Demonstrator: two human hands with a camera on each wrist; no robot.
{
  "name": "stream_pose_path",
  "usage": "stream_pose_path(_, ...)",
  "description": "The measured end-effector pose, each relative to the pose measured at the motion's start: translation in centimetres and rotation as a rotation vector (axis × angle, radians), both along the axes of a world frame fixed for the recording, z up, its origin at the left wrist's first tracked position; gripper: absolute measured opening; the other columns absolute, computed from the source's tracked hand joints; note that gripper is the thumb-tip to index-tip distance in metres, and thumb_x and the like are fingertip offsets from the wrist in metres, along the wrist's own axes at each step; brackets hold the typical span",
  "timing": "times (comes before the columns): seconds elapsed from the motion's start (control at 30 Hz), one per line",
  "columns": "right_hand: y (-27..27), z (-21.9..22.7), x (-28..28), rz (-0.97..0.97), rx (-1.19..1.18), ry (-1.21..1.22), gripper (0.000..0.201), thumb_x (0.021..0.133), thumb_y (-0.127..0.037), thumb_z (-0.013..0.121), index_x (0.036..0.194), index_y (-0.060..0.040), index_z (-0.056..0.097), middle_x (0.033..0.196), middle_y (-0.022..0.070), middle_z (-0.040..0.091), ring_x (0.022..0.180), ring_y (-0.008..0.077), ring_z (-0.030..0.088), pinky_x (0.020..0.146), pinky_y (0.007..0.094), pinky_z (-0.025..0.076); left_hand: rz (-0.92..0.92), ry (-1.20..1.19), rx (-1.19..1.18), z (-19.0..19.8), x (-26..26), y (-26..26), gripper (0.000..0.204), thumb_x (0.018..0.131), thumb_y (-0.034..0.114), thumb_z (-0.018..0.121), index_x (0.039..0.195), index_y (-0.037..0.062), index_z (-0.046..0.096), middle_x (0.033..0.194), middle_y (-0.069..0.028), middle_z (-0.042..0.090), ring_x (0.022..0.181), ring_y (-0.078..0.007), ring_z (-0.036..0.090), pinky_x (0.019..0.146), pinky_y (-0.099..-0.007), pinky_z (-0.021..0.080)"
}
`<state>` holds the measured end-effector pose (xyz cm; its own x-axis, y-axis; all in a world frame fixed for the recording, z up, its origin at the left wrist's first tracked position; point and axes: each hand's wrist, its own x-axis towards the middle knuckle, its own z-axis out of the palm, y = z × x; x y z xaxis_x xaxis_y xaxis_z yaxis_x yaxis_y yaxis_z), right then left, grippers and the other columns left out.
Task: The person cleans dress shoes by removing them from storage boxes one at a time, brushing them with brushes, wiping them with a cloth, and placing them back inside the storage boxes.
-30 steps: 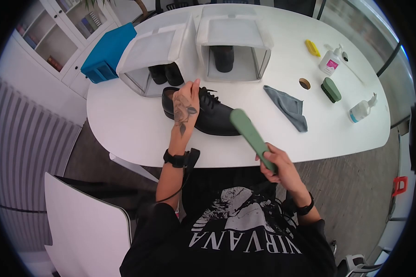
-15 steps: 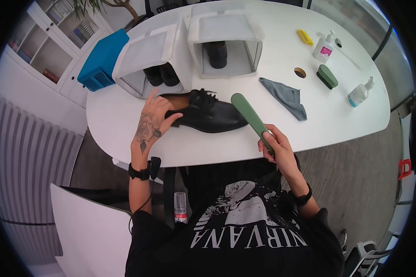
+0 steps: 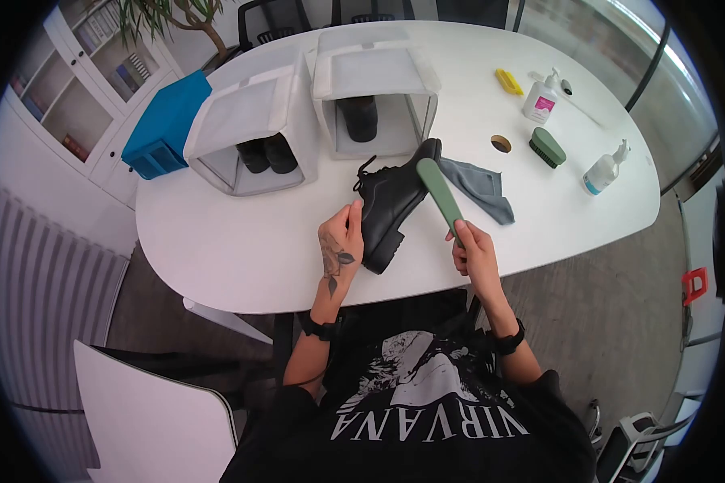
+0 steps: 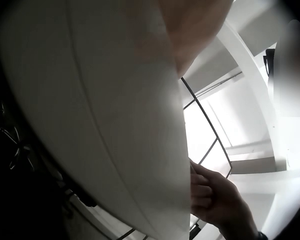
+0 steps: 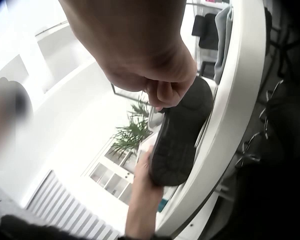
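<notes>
A black lace-up shoe (image 3: 387, 201) is tipped at the table's near side, toe toward the far right and heel toward me. My left hand (image 3: 342, 245) grips it at the opening, fingers partly hidden behind the upper. The dark sole (image 5: 177, 140) faces the right wrist view, with the left hand (image 5: 144, 197) behind the heel. In my right hand (image 3: 477, 253) is a long green paddle-shaped tool (image 3: 441, 196), pinched near its lower end. Its far end overlaps the shoe's forefoot in the head view, and its underside is hidden. The right hand (image 4: 215, 197) also shows in the left wrist view.
Two whitish boxes (image 3: 242, 137) with dark shoes inside stand behind, beside a blue box (image 3: 165, 125). A grey cloth (image 3: 483, 189) lies right of the shoe. Farther right are a green brush (image 3: 548, 147), pump bottles (image 3: 604, 171) and a yellow item (image 3: 508, 81).
The left hand let go of the shoe's heel area, then took hold again. The shoe has turned from lying sideways to toe-away, sole to the right. The green tool stays in the right hand.
</notes>
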<state>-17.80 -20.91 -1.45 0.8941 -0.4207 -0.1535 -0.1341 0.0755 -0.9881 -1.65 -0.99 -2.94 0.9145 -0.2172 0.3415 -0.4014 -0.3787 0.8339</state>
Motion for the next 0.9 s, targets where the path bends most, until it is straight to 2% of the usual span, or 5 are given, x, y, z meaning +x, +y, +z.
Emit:
stream_pose_path(0.2,0.1,0.9,-0.2,0.187,-0.026,0.108,0.048,0.110,-0.047,0.053,0.089,-0.0061,0.065,0.058,-0.0073,0.038,0.045,0.0039,0.034,0.043,0.0252,0.026,-0.054,-0.106,0.033,-0.3,0.3,0.4,0.047,0.110,0.027,0.055,0.075,-0.0038,0.051,0.059,-0.0186,0.042,0.052,-0.0326,0.041,0.055,-0.0414,0.037)
stream_pose_path(0.43,1.1,1.9,0.2,0.353,-0.034,0.166,0.051,0.109,-0.051,0.053,0.088,-0.0057,0.066,0.059,-0.0042,0.043,0.046,0.0059,0.038,0.043,0.0259,0.031,-0.113,-0.162,0.033,0.1,0.0,0.7,0.045,0.110,0.025,0.056,0.076,-0.0040,0.049,0.059,-0.0149,0.039,0.052,-0.0232,0.033,0.052,-0.0389,0.033)
stream_pose_path(0.57,-4.2,1.5,2.1,-0.004,-0.158,-0.010,0.049,0.111,-0.048,0.046,0.089,-0.0071,0.062,0.054,-0.0063,0.038,0.042,0.0046,0.035,0.041,0.0251,0.025,-0.104,-0.213,0.057,0.3,-0.6,0.6,0.042,0.109,0.022,0.056,0.075,-0.0032,0.051,0.060,-0.0160,0.042,0.050,-0.0267,0.037,0.052,-0.0394,0.034)
stream_pose_path(0.77,-2.2,1.9,-0.8,0.431,0.074,0.233,0.048,0.111,-0.049,0.049,0.088,-0.0086,0.060,0.057,-0.0090,0.035,0.045,0.0039,0.030,0.042,0.0249,0.022,-0.095,-0.268,0.020,0.3,-0.7,0.3,0.038,0.107,0.017,0.058,0.075,-0.0030,0.051,0.060,-0.0156,0.043,0.050,-0.0298,0.038,0.051,-0.0384,0.034)
stream_pose_path(0.9,-5.3,1.2,1.9,0.100,-0.057,-0.004,0.047,0.111,-0.048,0.049,0.086,-0.0096,0.059,0.053,-0.0106,0.031,0.044,0.0023,0.028,0.041,0.0244,0.018,-0.148,-0.288,0.039,1.3,-1.4,0.7,0.035,0.103,0.011,0.063,0.073,-0.0030,0.052,0.060,-0.0154,0.045,0.049,-0.0319,0.040,0.050,-0.0381,0.034)
